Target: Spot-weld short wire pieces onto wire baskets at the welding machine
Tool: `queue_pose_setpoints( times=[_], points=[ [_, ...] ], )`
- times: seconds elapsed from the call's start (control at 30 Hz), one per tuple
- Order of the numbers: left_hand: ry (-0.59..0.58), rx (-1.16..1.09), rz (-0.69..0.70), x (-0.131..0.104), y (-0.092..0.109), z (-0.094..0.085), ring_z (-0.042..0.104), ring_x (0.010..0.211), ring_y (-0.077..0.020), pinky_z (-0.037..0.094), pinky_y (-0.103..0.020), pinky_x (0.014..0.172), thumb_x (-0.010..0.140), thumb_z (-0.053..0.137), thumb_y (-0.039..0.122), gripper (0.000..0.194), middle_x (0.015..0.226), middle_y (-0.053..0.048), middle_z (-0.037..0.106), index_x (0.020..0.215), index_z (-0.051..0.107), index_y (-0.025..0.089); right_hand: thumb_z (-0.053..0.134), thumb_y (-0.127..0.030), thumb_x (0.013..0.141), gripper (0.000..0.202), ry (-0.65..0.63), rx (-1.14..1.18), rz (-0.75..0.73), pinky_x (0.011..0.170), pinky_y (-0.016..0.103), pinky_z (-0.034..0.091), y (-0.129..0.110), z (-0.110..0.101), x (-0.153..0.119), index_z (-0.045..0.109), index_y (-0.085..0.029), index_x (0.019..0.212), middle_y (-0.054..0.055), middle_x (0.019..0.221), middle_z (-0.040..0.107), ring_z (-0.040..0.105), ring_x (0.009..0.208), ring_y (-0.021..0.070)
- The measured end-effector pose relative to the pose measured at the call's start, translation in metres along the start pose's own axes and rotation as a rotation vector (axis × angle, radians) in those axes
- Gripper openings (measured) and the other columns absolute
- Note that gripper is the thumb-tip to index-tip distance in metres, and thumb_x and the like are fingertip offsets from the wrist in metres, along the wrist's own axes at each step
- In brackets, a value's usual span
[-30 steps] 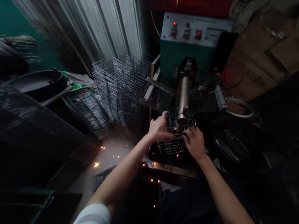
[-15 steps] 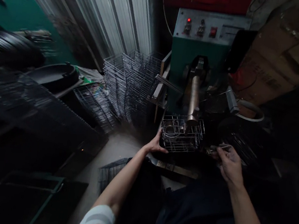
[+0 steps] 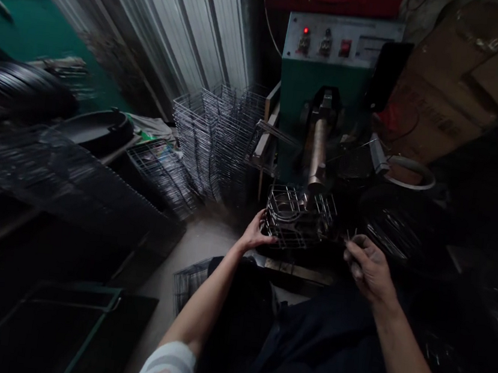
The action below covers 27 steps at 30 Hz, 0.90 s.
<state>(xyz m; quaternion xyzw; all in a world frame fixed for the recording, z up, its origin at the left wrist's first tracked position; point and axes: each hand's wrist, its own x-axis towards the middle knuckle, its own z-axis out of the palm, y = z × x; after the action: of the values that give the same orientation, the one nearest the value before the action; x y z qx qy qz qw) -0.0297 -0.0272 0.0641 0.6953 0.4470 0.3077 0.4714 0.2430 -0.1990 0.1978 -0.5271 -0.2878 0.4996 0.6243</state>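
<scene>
A small wire basket (image 3: 292,223) sits beneath the metal cylinder arm (image 3: 319,153) of a green machine. My left hand (image 3: 256,233) grips the basket's left side, with the thumb along its near lower edge. To the right of the basket, apart from it, my right hand (image 3: 369,265) is closed in a pinch. Thin, short wire pieces (image 3: 350,233) stick out at its fingertips; how many is hard to see in the dim light. Round metal parts of the machine show through the basket's wires.
The green machine (image 3: 300,87) has a panel with a lit red lamp (image 3: 305,30). Stacked wire panels (image 3: 213,140) stand left of it. Dark metal pieces (image 3: 395,235) lie at the right, below a grey ring (image 3: 412,172). Cardboard boxes (image 3: 448,114) fill the back right.
My right hand has come slightly left and its fingers have curled closer around the wire pieces. The basket has tilted a little in my left hand. The whole view has shifted slightly.
</scene>
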Motion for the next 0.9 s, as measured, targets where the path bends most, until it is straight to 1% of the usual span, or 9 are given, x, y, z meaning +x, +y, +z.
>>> queue_pose_setpoints(
  times=[0.1,0.17,0.27,0.33,0.37,0.5,0.6,0.73,0.9],
  points=[
    [-0.087,0.154,0.140,-0.036,0.017,-0.009,0.049,0.135,-0.0292,0.039,-0.045,0.115,0.052,0.089,0.035,0.116,0.147,-0.013,0.048,0.151,0.030,0.021,0.087,-0.041,0.072,0.040,-0.069,-0.006,0.069,0.028,0.010,0.019,-0.008,-0.008,-0.013,0.059,-0.020,0.091,-0.004,0.058,0.063,0.034,0.028,0.0003],
    [-0.175,0.223,0.176,-0.054,0.034,-0.005,0.052,0.132,-0.0293,0.041,-0.046,0.112,0.051,0.089,0.037,0.121,0.143,-0.010,0.052,0.153,0.025,0.025,0.084,-0.044,0.076,0.036,-0.180,-0.024,0.108,0.030,0.012,0.027,-0.011,-0.010,-0.019,0.064,-0.019,0.091,-0.001,0.062,0.065,0.042,0.032,0.0032],
    [-0.240,0.379,0.139,-0.062,0.064,0.012,0.055,0.128,-0.0323,0.038,-0.051,0.113,0.047,0.090,0.041,0.132,0.139,-0.011,0.055,0.156,0.016,0.026,0.074,-0.055,0.083,0.044,-0.504,-0.098,0.133,0.061,0.027,0.057,-0.012,-0.006,-0.021,0.070,-0.018,0.106,0.009,0.089,0.073,0.070,0.070,0.0187],
    [-0.236,0.510,0.148,-0.058,0.083,0.024,0.054,0.129,-0.0347,0.030,-0.055,0.118,0.045,0.090,0.044,0.136,0.139,-0.013,0.056,0.156,0.015,0.024,0.069,-0.052,0.089,0.042,-0.664,-0.293,0.090,0.083,0.036,0.056,-0.009,0.001,-0.018,0.071,-0.019,0.114,0.010,0.104,0.073,0.070,0.093,0.0247],
    [-0.220,0.562,0.163,-0.055,0.091,0.029,0.052,0.131,-0.0353,0.026,-0.057,0.119,0.045,0.090,0.044,0.135,0.140,-0.013,0.055,0.155,0.015,0.024,0.066,-0.048,0.093,0.034,-0.690,-0.440,0.028,0.085,0.036,0.054,-0.005,0.004,-0.016,0.072,-0.020,0.111,0.008,0.102,0.073,0.069,0.093,0.0239],
    [-0.117,0.651,0.242,-0.045,0.115,0.036,0.047,0.136,-0.0347,0.023,-0.057,0.120,0.049,0.088,0.044,0.125,0.144,-0.014,0.051,0.151,0.021,0.024,0.058,-0.027,0.099,0.017,-0.594,-1.011,-0.434,0.079,0.033,0.049,0.021,0.014,0.000,0.072,-0.019,0.094,0.004,0.087,0.070,0.062,0.084,0.0207],
    [-0.053,0.669,0.256,-0.039,0.124,0.036,0.044,0.139,-0.0351,0.022,-0.057,0.121,0.050,0.087,0.042,0.119,0.147,-0.014,0.049,0.148,0.024,0.023,0.062,-0.018,0.095,0.014,-0.503,-1.306,-0.715,0.083,0.039,0.048,0.040,0.015,0.013,0.070,-0.016,0.106,0.009,0.095,0.071,0.058,0.093,0.0262],
    [-0.002,0.681,0.227,-0.033,0.131,0.035,0.044,0.140,-0.0355,0.023,-0.055,0.121,0.051,0.086,0.039,0.112,0.144,-0.013,0.052,0.145,0.028,0.022,0.059,-0.007,0.092,0.035,-0.437,-1.524,-0.917,0.084,0.044,0.046,0.052,0.012,0.019,0.065,-0.012,0.126,0.013,0.111,0.072,0.056,0.101,0.0302],
    [0.024,0.672,0.237,-0.031,0.133,0.033,0.043,0.141,-0.0359,0.022,-0.055,0.122,0.053,0.085,0.039,0.108,0.143,-0.012,0.053,0.144,0.030,0.023,0.049,-0.002,0.092,0.042,-0.417,-1.467,-1.002,0.086,0.042,0.046,0.053,0.008,0.018,0.064,-0.013,0.130,0.011,0.120,0.071,0.057,0.102,0.0281]
  ],
)
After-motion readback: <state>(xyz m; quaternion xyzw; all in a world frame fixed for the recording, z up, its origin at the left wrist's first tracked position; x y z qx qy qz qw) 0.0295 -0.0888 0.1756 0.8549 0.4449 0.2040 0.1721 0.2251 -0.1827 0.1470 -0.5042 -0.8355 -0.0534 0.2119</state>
